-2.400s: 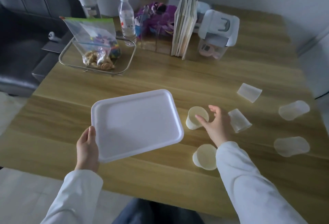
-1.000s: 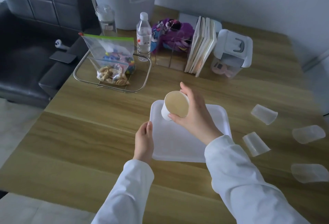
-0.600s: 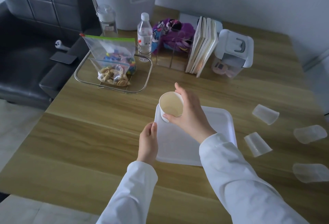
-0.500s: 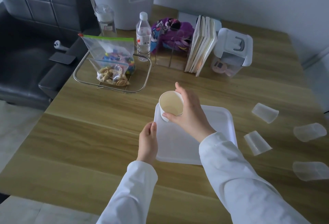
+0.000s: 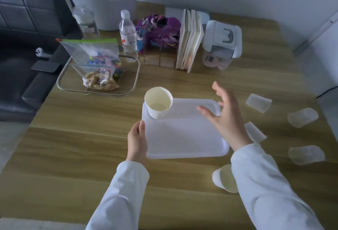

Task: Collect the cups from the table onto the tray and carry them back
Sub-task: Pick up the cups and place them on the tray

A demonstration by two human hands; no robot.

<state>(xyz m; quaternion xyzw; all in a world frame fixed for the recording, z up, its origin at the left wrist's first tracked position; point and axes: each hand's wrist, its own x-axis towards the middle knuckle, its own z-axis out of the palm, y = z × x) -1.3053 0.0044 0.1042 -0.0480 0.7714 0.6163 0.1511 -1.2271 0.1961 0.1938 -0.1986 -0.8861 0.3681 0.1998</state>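
A white tray point(image 5: 184, 138) lies on the wooden table point(image 5: 73, 138). My left hand point(image 5: 137, 141) grips its left edge. One paper cup point(image 5: 158, 102) stands upright in the tray's far left corner. My right hand point(image 5: 225, 118) hovers over the tray's right side, fingers spread, holding nothing. Another paper cup point(image 5: 222, 177) lies on its side near the table's front, partly behind my right sleeve. Several clear plastic cups lie tipped over to the right: one clear cup point(image 5: 258, 102), a second clear cup point(image 5: 255, 132), and a third clear cup point(image 5: 302, 117), among others.
At the back stand a wire basket point(image 5: 62, 79) with snack bags, a water bottle point(image 5: 128, 36), upright books point(image 5: 189, 39), a purple cloth point(image 5: 159, 30) and a white lidded box point(image 5: 221, 44). A dark sofa point(image 5: 22, 47) sits left of the table.
My right hand set the paper cup down upright in the tray's far left corner, let go and moved right with fingers spread. The left hand still holds the tray edge.
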